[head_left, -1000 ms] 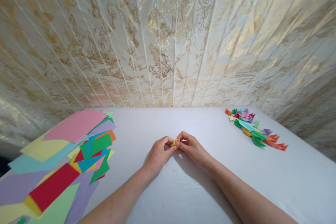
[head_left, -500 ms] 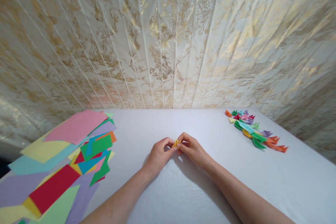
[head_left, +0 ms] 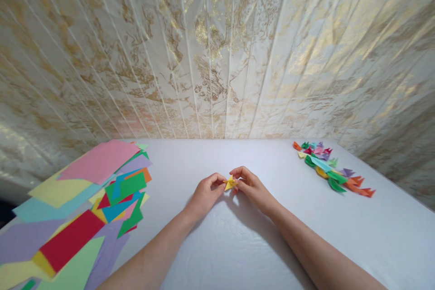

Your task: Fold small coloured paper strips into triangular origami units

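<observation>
Hands: the left hand (head_left: 204,195) and the right hand (head_left: 253,190) are near each other with a small gap between, and both are pinched on one yellow folded paper (head_left: 230,184).
Yellow folded paper: it sits between the fingertips, with points going out to several sides; from the left hand it is between two and three o'clock, from the right hand between nine and ten.
Left pinch: thumb and index finger press on the nine o'clock end of the paper.
Right pinch: thumb and curled finger meet the opposite end, at three o'clock.
Paper sheets (head_left: 30,240): these overlap from eight to ten o'clock of the hands, well apart from them; a pink sheet (head_left: 102,158) and a red sheet (head_left: 73,240) lie on top.
Folded shapes (head_left: 336,176): these are in many colours, near three o'clock of the hands and slightly toward two.
Backdrop: a white covering with golden pattern (head_left: 210,54) is at twelve o'clock.
Hidden: both ends of the yellow paper are under fingertips, and some left fingers are behind others.
Cut off: forearms (head_left: 306,231) leave at the bottom edge, some sheets at the left and bottom.
Hard to make out: the small folds, the number of overlapping shapes, and whether the yellow paper touches the worktop (head_left: 217,244).
</observation>
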Demonstrator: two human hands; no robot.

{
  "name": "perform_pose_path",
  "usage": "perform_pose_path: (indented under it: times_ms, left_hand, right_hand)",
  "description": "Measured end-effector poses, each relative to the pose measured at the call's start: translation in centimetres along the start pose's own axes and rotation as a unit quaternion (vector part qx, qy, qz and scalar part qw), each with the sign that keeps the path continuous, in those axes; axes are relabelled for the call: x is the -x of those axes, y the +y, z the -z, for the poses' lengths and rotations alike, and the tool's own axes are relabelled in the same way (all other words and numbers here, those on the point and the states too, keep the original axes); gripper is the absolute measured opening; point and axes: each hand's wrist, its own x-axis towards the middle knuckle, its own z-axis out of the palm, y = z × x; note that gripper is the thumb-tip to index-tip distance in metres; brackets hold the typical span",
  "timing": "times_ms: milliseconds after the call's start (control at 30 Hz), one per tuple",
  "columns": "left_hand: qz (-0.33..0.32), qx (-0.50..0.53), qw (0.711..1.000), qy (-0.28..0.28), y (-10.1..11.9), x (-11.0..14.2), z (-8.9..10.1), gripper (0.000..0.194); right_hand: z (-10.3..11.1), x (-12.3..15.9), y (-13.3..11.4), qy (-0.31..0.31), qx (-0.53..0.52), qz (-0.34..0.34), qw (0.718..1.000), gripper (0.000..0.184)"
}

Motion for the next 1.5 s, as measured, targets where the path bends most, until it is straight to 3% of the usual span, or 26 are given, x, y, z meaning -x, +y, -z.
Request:
perform_pose_path:
  times_ms: [367, 633, 867, 1500]
  left_hand:
    - [0.002, 0.019, 0.999, -0.045, 0.12, 0.15, 0.08, 0.018]
    - [-0.004, 0.008, 0.999, -0.033, -0.08, 0.13, -0.08, 0.016]
    - [-0.004, -0.018, 1.000, -0.019, -0.02, 0.22, -0.27, 0.015]
    - [-0.006, -0.051, 0.999, 0.000, 0.49, 0.48, -0.37, 0.015]
  right_hand:
    - [-0.30, -0.10, 0.18, 0.006, 0.013, 0.020, 1.000, 0.019]
    - [-0.57, 0.20, 0.40, 0.045, 0.124, 0.037, 0.990, 0.006]
    - [-0.84, 0.52, 0.01, 0.055, 0.185, 0.054, 0.980, 0.008]
    - [-0.80, 0.51, -0.01, 0.029, 0.212, 0.046, 0.976, 0.011]
